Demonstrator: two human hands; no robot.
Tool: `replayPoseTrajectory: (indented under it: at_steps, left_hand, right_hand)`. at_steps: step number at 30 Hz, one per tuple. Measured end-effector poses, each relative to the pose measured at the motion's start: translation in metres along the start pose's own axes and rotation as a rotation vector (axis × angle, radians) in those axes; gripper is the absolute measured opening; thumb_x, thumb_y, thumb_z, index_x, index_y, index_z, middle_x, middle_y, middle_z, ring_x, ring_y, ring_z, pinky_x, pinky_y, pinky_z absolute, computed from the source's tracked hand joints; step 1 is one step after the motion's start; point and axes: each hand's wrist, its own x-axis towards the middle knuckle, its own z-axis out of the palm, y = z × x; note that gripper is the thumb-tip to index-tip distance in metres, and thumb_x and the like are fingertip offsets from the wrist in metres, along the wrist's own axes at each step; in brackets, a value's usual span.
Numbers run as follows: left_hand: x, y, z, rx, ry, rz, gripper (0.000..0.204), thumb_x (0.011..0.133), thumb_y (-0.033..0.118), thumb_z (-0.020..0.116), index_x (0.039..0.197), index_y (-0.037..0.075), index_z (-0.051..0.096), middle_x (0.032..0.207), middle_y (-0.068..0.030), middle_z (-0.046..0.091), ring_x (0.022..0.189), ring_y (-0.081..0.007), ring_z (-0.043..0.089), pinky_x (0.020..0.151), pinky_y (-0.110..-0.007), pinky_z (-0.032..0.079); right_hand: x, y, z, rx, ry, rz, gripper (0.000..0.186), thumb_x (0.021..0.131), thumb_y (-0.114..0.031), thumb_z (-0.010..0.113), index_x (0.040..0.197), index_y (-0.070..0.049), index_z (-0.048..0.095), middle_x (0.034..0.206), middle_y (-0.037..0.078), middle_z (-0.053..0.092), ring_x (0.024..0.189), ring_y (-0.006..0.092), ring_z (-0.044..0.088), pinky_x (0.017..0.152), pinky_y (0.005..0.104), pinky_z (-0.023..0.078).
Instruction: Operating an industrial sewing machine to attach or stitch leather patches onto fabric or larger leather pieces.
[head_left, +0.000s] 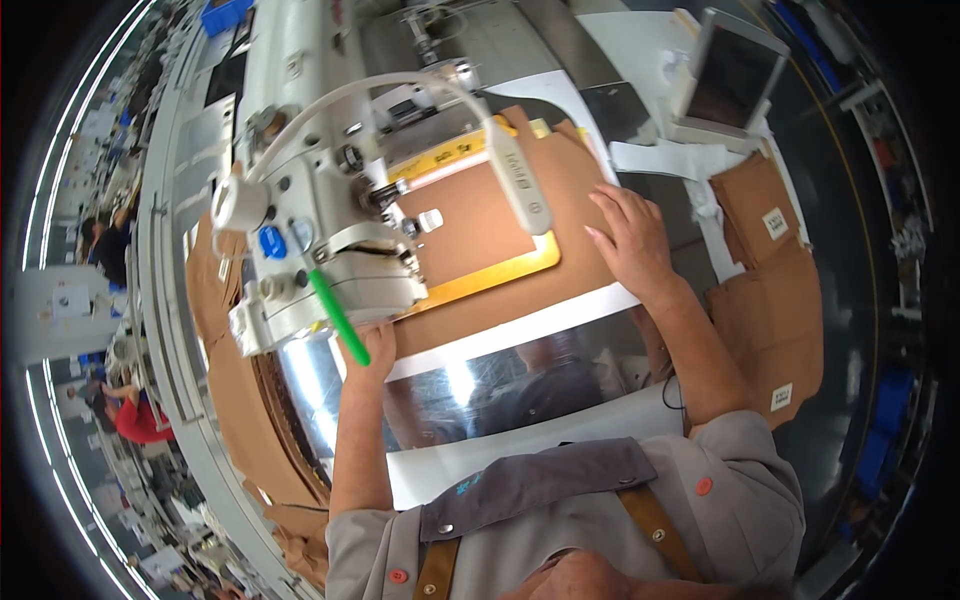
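A brown fabric piece (585,190) lies spread under a sewing machine head (340,250). A yellow clamp frame (500,268) rests on it around an inner brown area, where a small white patch (430,220) shows. My right hand (636,240) lies at the right edge of the fabric, fingers stretched out and slightly spread, gripping nothing visible. My left hand (374,348) is at the near left edge of the fabric, beside the machine head. Its fingers are mostly hidden behind the machine and a green stick-like handle (338,316).
Brown fabric pieces with white labels (765,290) are stacked on the right; more brown fabric (245,400) hangs at the left. A screen (737,75) stands at the back right. A white lamp on a bent neck (515,180) arches over the frame. Shiny metal tabletop (480,385) lies nearest me.
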Motion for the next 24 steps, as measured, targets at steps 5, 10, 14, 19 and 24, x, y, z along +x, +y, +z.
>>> replayPoseTrajectory:
  at_steps: [5,10,14,19,24]
  left_hand:
    - [0.011,-0.045,0.036,0.14,0.176,0.266,0.022,0.092,0.016,0.061,0.107,0.006,0.073,0.113,-0.0167,0.07,0.105,-0.0432,0.064,0.09,-0.058,0.048]
    - [0.023,-0.003,-0.005,0.084,0.013,0.131,0.018,0.09,0.013,0.063,0.102,0.004,0.071,0.108,-0.0199,0.069,0.101,-0.0421,0.065,0.091,-0.054,0.05]
    - [0.029,-0.028,0.017,-0.04,0.007,0.074,0.018,0.09,0.015,0.063,0.103,0.003,0.071,0.108,-0.0202,0.069,0.102,-0.0418,0.065,0.092,-0.054,0.05]
    - [0.055,-0.055,0.047,-0.204,0.003,0.014,0.02,0.09,0.016,0.064,0.103,0.003,0.07,0.108,-0.0207,0.069,0.103,-0.0414,0.065,0.092,-0.053,0.05]
    - [0.063,-0.077,0.072,-0.355,0.014,-0.048,0.021,0.091,0.018,0.064,0.103,0.003,0.07,0.108,-0.0211,0.069,0.104,-0.041,0.065,0.093,-0.053,0.05]
  right_hand:
    - [-0.009,-0.001,0.011,-0.077,-0.136,-0.059,0.057,0.097,-0.028,0.064,0.148,-0.006,0.049,0.155,0.01,0.047,0.147,0.0264,0.041,0.122,0.0524,0.024]
    - [0.006,-0.004,0.025,-0.128,-0.16,-0.004,0.059,0.102,-0.029,0.058,0.153,-0.006,0.042,0.162,0.009,0.04,0.154,0.0247,0.03,0.126,0.0567,0.015]
    - [0.01,-0.006,0.03,-0.129,-0.163,0.001,0.06,0.101,-0.03,0.059,0.154,-0.007,0.042,0.162,0.009,0.04,0.154,0.0255,0.03,0.126,0.0568,0.015]
    - [0.012,-0.001,0.033,-0.13,-0.136,0.035,0.061,0.101,-0.033,0.059,0.154,-0.008,0.041,0.162,0.009,0.039,0.153,0.0264,0.031,0.125,0.0573,0.017]
    - [0.015,0.004,0.032,-0.158,-0.124,0.049,0.06,0.102,-0.031,0.058,0.154,-0.007,0.041,0.162,0.01,0.039,0.154,0.0269,0.03,0.125,0.0574,0.018]
